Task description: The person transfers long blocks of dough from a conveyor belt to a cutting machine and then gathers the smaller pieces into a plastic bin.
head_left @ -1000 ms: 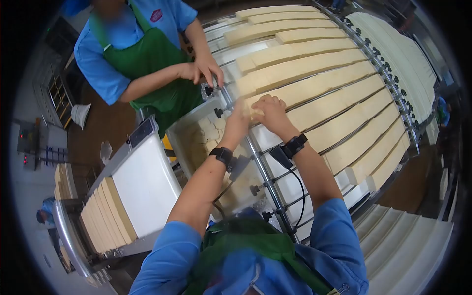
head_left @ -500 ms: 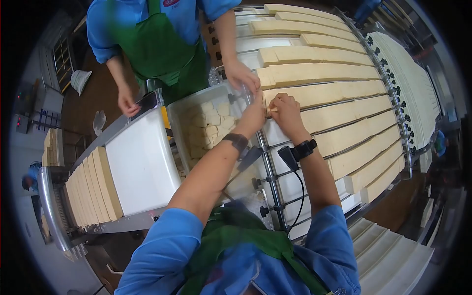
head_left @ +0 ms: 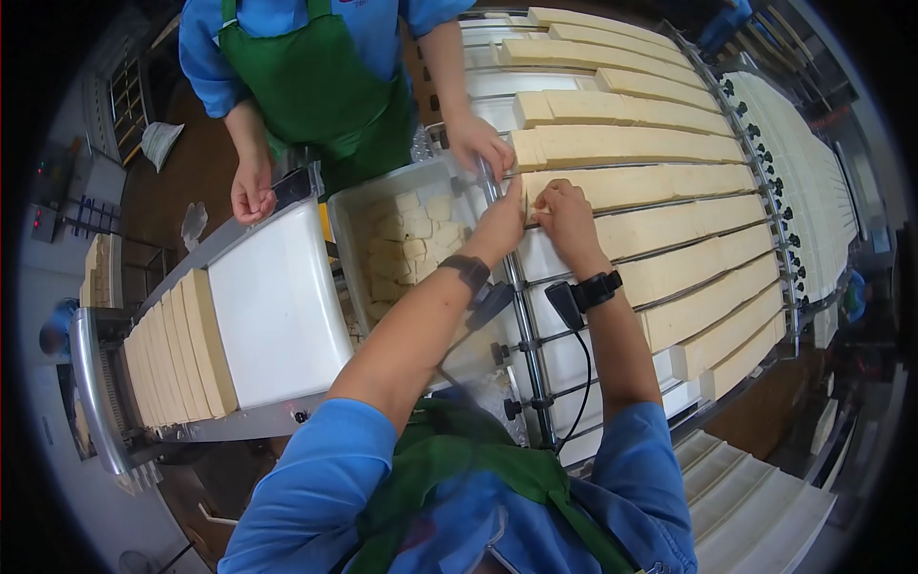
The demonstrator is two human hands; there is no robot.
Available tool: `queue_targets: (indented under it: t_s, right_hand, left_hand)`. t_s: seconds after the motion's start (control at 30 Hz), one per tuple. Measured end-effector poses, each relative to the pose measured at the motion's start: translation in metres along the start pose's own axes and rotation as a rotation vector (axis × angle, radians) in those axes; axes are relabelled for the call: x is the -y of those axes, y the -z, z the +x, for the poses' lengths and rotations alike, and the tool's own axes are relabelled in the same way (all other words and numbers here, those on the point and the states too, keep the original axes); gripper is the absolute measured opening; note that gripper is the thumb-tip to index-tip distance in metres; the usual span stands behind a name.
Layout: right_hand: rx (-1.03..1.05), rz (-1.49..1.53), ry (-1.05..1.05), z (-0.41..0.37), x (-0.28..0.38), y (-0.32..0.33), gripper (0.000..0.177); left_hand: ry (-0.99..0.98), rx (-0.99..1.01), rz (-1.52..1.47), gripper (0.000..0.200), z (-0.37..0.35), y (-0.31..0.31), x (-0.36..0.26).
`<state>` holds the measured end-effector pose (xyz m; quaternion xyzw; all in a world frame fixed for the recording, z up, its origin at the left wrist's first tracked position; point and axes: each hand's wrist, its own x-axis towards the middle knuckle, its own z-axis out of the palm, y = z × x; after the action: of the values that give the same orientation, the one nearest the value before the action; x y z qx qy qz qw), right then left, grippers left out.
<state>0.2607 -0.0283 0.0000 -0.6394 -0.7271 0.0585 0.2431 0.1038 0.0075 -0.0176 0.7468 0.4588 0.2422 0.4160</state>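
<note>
Long pale dough-like strips (head_left: 669,182) lie in rows on the white conveyor, separated by thin metal rods. My left hand (head_left: 501,226) is at the near end of one strip, by the metal rail (head_left: 528,354), its fingers together; what they hold, if anything, is hidden. My right hand (head_left: 566,212) is closed in a pinch just right of it, at the same strip's end; the thing between its fingertips is too small to make out. A black device is strapped to each wrist.
Across from me a person in a green apron (head_left: 320,91) rests one hand near the rail. A bin (head_left: 346,263) holds pale cut pieces (head_left: 413,228). At left are a white board (head_left: 273,306) and several stacked strips (head_left: 196,335). Ribbed pale sheets (head_left: 746,497) lie at lower right.
The view has shifted slightly. My two hands stay close together at the strip's end, with small finger movements. The other person's hand near the rail has moved slightly.
</note>
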Motion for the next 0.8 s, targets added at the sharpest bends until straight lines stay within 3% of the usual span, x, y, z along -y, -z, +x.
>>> queue_targets:
  t_s: [0.23,0.3,0.33,0.4,0.57,0.63,0.67,0.73,0.8]
  right_hand:
    - [-0.030,0.079,-0.030,0.001,0.004,0.007,0.029]
    - [-0.033,0.115,-0.042,0.002,0.008,0.009,0.028]
    - [-0.036,0.153,-0.059,0.002,0.012,0.010,0.027]
    - [-0.031,0.080,-0.103,0.004,0.023,0.008,0.025]
    - [-0.058,-0.144,-0.167,0.009,0.020,-0.012,0.020]
    - [-0.086,-0.145,-0.194,0.010,0.016,-0.016,0.016]
    - [-0.084,-0.144,-0.191,0.012,0.010,-0.021,0.016]
    - [0.001,-0.312,-0.138,0.016,-0.009,-0.031,0.013]
    - [-0.073,-0.321,-0.105,0.014,-0.028,-0.035,0.011]
  left_hand:
    - [0.011,-0.003,-0.019,0.066,-0.007,0.001,0.012]
    - [-0.122,-0.235,-0.165,0.066,-0.016,0.004,0.019]
    - [-0.120,-0.236,-0.165,0.066,-0.023,0.007,0.019]
    - [0.014,-0.229,-0.322,0.065,-0.044,0.016,0.019]
    - [-0.038,-0.306,-0.342,0.061,-0.103,0.018,0.053]
    - [-0.010,-0.275,-0.444,0.063,-0.130,0.031,0.050]
    - [0.102,-0.188,-0.508,0.066,-0.144,0.042,0.044]
    - [0.062,-0.237,-0.372,0.062,-0.166,0.044,0.058]
    - [0.020,-0.287,-0.235,0.057,-0.185,0.054,0.065]
